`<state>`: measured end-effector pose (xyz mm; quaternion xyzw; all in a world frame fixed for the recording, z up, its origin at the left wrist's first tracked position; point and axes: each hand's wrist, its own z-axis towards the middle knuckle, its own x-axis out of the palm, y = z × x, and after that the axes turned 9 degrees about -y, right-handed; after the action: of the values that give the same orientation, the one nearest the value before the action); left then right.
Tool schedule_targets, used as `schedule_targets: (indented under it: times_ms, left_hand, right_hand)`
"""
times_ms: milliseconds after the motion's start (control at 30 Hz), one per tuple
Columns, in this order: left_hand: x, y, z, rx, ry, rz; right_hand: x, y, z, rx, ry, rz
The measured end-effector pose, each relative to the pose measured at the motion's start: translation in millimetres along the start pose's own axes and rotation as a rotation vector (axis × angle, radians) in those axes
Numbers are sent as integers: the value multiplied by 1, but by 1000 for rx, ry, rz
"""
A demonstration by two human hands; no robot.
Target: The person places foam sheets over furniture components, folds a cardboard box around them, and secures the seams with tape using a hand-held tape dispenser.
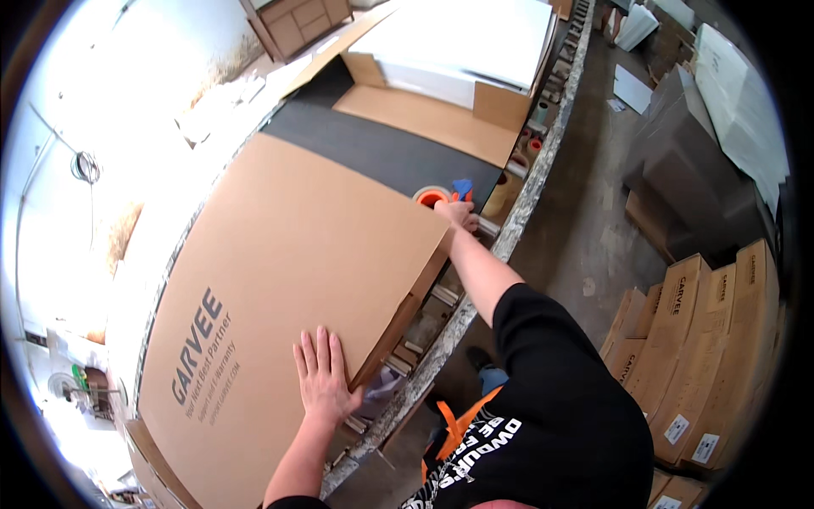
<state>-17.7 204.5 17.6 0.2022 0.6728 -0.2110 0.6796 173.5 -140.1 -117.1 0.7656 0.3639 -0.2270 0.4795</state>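
Observation:
A large brown cardboard box [314,229] with dark printing on its top lies across the roller conveyor. My left hand [320,373] rests flat on the box top near its close edge, fingers extended. Beyond the box's far right corner, my right hand [458,215] is closed around a tape dispenser [461,190] with blue and orange parts. A roll of tape [432,197] on an orange hub sits at its left side. My fingers partly hide the dispenser's handle.
Farther along the conveyor stands an open carton [407,123] with white panels in it. The conveyor's worn metal rail [526,199] runs along my side. Stacked long cartons [678,339] stand at the right, below a grey covered pile [691,165].

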Motion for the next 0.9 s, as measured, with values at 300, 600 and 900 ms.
schedule_targets:
  times_ms: [300,600,900]
  left_hand:
    - [7,2,-6,-39,-77,22]
    - [16,1,-8,-27,-128,-17]
    - [27,12,-37,-51,-135,-32]
  right_hand:
    - [-152,-26,41,-198,529,977]
    - [-176,42,-233,-1759,450,-281]
    - [-208,-44,-216,-1764,878,-1080]
